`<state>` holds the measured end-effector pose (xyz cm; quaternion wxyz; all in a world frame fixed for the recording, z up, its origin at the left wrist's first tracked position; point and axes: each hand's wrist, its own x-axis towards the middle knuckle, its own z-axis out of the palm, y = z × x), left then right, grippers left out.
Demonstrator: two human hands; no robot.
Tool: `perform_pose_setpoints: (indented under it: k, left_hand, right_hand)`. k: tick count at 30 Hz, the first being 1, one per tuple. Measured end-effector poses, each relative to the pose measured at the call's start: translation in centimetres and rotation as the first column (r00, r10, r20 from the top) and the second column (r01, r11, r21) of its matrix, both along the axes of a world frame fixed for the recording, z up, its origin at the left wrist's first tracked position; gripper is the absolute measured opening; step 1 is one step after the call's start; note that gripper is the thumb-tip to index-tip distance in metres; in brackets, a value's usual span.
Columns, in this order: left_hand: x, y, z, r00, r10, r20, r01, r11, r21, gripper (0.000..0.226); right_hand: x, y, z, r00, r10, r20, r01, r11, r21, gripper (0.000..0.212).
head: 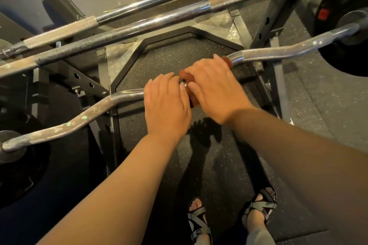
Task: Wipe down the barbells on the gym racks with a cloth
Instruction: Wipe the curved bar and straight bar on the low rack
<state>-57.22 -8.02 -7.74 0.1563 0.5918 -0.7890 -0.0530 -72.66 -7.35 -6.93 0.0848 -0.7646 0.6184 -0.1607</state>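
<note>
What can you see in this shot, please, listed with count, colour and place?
curl bar: one, silver, nearest bar, across the middle
straight barbells: two, silver with worn patches, racked beyond the curl bar
cloth: one, reddish brown, wrapped on the curl bar's centre
weight plates: at least two, black, far right and far left edges
rack: one, grey steel, under the bars
floor: black speckled rubber, below everything
sandals: two, grey and black, bottom edge
left hand: grips the curl bar beside the cloth
right hand: grips the cloth around the curl bar
</note>
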Motion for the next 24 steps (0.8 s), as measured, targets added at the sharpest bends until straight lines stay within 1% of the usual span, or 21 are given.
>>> perform_pose_setpoints:
  k: [2,3,5,7,8,9,11,13,15,16,17,19,21,22,24]
  left_hand:
    - [0.5,0.0,0.0,0.999,-0.033,-0.002,0.033,0.999,-0.013,0.041]
    - [0.6,0.0,0.1,0.999,-0.040,-0.007,0.040,0.999,-0.018,0.041]
    - [0.4,-0.1,0.0,0.999,-0.033,-0.017,0.033,0.999,-0.028,0.042]
    - [0.2,-0.1,-0.1,1.000,-0.013,-0.014,0.013,0.999,-0.034,0.041]
    - [0.0,-0.1,-0.3,1.000,-0.004,-0.011,0.004,0.999,-0.038,0.040]
    - [0.0,-0.1,-0.4,1.000,0.003,-0.013,-0.004,0.999,-0.042,0.039]
    - [0.0,0.0,-0.5,1.000,0.009,-0.027,-0.011,0.999,-0.044,0.037]
    - [0.2,0.0,-0.4,1.000,-0.008,-0.021,0.007,0.999,-0.042,0.036]
    - [0.4,0.0,-0.3,1.000,-0.029,-0.008,0.029,0.999,-0.041,0.037]
    - [0.4,0.0,-0.3,0.999,-0.032,-0.004,0.032,0.999,-0.036,0.039]
    - [0.3,0.0,-0.2,0.999,-0.032,-0.001,0.032,0.999,-0.032,0.041]
    - [0.2,0.0,-0.2,1.000,-0.022,-0.002,0.022,0.999,-0.029,0.043]
    - [0.1,0.0,-0.3,1.000,-0.013,-0.012,0.013,0.999,-0.030,0.045]
    - [0.0,0.0,-0.3,1.000,-0.009,-0.012,0.008,0.999,-0.032,0.045]
    - [0.1,0.0,-0.4,1.000,-0.006,-0.003,0.006,0.999,-0.038,0.045]
  right_hand:
    - [-1.6,-0.9,0.6,0.999,0.000,-0.053,0.000,1.000,-0.005,0.033]
    - [-2.4,-1.0,0.7,0.998,-0.050,-0.033,0.049,0.998,-0.027,0.032]
    - [-3.2,-0.9,0.6,0.977,-0.201,0.067,0.205,0.978,-0.051,0.031]
    - [-1.9,-0.5,0.4,0.936,-0.331,0.117,0.335,0.942,-0.014,0.033]
    - [-0.7,-0.4,0.3,0.925,-0.363,0.107,0.364,0.931,0.017,0.035]
    - [0.7,-0.3,0.2,0.937,-0.343,0.061,0.342,0.939,0.029,0.037]
    - [2.6,-0.1,0.0,0.986,-0.168,-0.024,0.168,0.986,0.016,0.040]
    - [1.7,-0.1,0.5,1.000,-0.011,0.017,0.010,0.999,0.032,0.037]
    - [-0.6,-0.7,0.9,0.997,0.072,-0.027,-0.070,0.996,0.048,0.033]
    - [-1.8,-1.0,1.0,0.996,0.062,-0.057,-0.060,0.998,0.036,0.032]
    - [-2.6,-1.3,1.0,0.998,0.004,-0.060,-0.003,1.000,0.019,0.032]
    - [-2.9,-1.2,1.1,0.984,-0.177,0.031,0.178,0.984,-0.002,0.032]
    - [-1.4,-0.4,0.5,0.953,-0.281,0.114,0.282,0.959,0.004,0.031]
    - [-0.4,0.3,0.1,0.947,-0.288,0.142,0.289,0.957,0.008,0.033]
    - [1.6,1.4,-0.5,0.946,-0.246,0.212,0.250,0.968,0.007,0.038]
